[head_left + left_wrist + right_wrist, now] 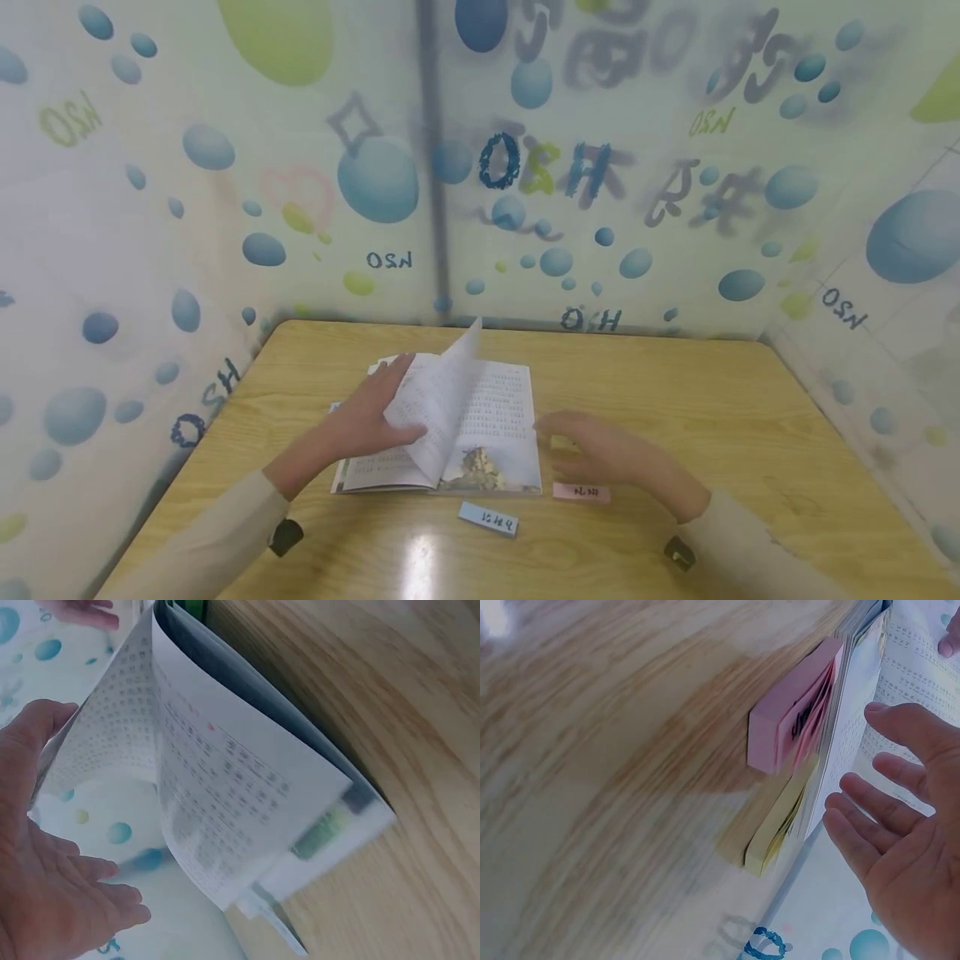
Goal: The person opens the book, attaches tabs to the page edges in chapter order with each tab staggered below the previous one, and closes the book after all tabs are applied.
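An open book (501, 408) with printed text and a picture at the foot of its right page lies on the table. One leaf (444, 396) stands lifted and bowed from the spine. My left hand (367, 419) is over the left side, its thumb against the lifted leaf and its fingers spread; the left wrist view shows the thumb (49, 724) at the leaf's edge. Beside the book's right edge hovers my right hand (600, 450), fingers loosely bent and holding nothing. Near it are a pink sticky-note pad (795, 709) with writing and a yellow pad (776, 825).
A blue sticky-note pad (487, 518) with writing lies in front of the book. From the book's left side juts a pale blue strip (279, 924). The wooden table (660, 375) meets a wall (637, 208) printed with bubbles at its far edge.
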`<state>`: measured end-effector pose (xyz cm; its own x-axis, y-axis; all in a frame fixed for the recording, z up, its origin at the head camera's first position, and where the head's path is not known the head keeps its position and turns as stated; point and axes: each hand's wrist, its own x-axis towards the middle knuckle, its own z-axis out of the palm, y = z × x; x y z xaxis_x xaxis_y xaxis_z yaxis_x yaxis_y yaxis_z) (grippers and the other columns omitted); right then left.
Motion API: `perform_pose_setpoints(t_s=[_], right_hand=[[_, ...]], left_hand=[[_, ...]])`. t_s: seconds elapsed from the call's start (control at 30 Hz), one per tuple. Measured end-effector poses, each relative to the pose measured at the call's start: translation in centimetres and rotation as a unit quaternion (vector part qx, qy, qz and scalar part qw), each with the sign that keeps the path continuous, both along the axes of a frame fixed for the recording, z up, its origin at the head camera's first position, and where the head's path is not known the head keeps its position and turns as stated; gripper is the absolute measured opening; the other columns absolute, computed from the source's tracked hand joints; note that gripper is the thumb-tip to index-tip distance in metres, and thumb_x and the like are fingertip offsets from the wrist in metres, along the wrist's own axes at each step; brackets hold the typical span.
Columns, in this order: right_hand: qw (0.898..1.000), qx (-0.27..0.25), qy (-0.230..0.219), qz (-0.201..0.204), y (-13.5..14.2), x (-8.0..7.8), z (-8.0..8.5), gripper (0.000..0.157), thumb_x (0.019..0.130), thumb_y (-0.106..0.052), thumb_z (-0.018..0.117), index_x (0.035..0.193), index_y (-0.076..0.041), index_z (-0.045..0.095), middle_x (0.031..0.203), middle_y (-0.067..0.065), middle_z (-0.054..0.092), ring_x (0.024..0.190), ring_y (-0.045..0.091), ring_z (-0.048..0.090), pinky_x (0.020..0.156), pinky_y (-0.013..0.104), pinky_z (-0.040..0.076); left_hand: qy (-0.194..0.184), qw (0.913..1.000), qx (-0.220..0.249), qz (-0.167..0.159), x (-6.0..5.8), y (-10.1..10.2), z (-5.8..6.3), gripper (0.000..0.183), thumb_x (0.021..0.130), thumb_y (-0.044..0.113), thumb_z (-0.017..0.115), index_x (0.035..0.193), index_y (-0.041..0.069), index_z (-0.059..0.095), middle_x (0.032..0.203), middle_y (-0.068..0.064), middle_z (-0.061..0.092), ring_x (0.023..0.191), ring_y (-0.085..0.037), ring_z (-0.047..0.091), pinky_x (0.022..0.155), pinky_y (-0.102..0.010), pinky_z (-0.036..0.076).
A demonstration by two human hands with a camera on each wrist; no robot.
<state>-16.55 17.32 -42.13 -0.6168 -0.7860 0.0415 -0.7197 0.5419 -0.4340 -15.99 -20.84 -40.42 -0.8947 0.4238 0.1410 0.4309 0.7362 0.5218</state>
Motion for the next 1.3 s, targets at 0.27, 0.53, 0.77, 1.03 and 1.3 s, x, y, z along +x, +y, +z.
perform_pose_setpoints(t_s=[0.27,0.53,0.77,1.03,1.3], right_hand=[[1.000,0.005,-0.022,-0.010,-0.4,0.0,-0.3,0.046,0.094,-0.017,0.074,0.136,-0.003,0.059,0.132,0.008,0.063,0.122,0.022,0.058,0.103,0.042,0.048],[0.999,0.018,-0.034,-0.001,-1.3,0.3,-0.5,0.045,0.095,-0.015,0.073,0.137,-0.004,0.059,0.134,0.006,0.061,0.124,0.021,0.056,0.105,0.039,0.046],[0.998,0.040,-0.046,-0.009,-2.2,1.0,-0.7,0.051,0.096,-0.020,0.072,0.143,-0.008,0.055,0.152,0.008,0.047,0.141,0.025,0.040,0.115,0.045,0.032],[0.998,0.044,-0.054,-0.010,-3.1,1.2,-1.1,0.058,0.093,-0.033,0.075,0.144,-0.013,0.055,0.156,0.005,0.042,0.144,0.024,0.036,0.116,0.044,0.030],[0.996,0.049,-0.076,-0.022,-3.7,1.4,-1.0,0.062,0.091,-0.038,0.077,0.144,-0.017,0.056,0.159,0.002,0.039,0.146,0.024,0.033,0.116,0.044,0.030]], left_hand=[[-0.016,0.9982,-0.031,0.049,1.1,-2.4,-0.2,0.103,0.088,0.037,0.080,0.158,-0.006,0.017,0.159,-0.032,0.023,0.144,-0.052,0.023,0.114,-0.064,0.023],[-0.009,0.9942,-0.069,0.081,1.5,-3.1,-1.4,0.107,0.086,0.039,0.081,0.156,-0.009,0.016,0.158,-0.038,0.016,0.142,-0.059,0.018,0.113,-0.067,0.019],[0.061,0.9921,-0.090,0.062,1.2,-1.9,-3.0,0.105,0.085,0.041,0.079,0.155,-0.011,0.020,0.156,-0.042,0.016,0.138,-0.065,0.019,0.106,-0.075,0.025],[0.050,0.9925,-0.100,0.049,1.3,0.0,-3.4,0.096,0.088,0.037,0.077,0.155,-0.009,0.027,0.158,-0.038,0.018,0.141,-0.061,0.017,0.108,-0.073,0.024],[0.000,0.9916,-0.128,0.015,0.8,2.5,-3.6,0.092,0.093,0.044,0.071,0.158,-0.003,0.026,0.163,-0.030,0.014,0.144,-0.057,0.011,0.112,-0.070,0.017]])
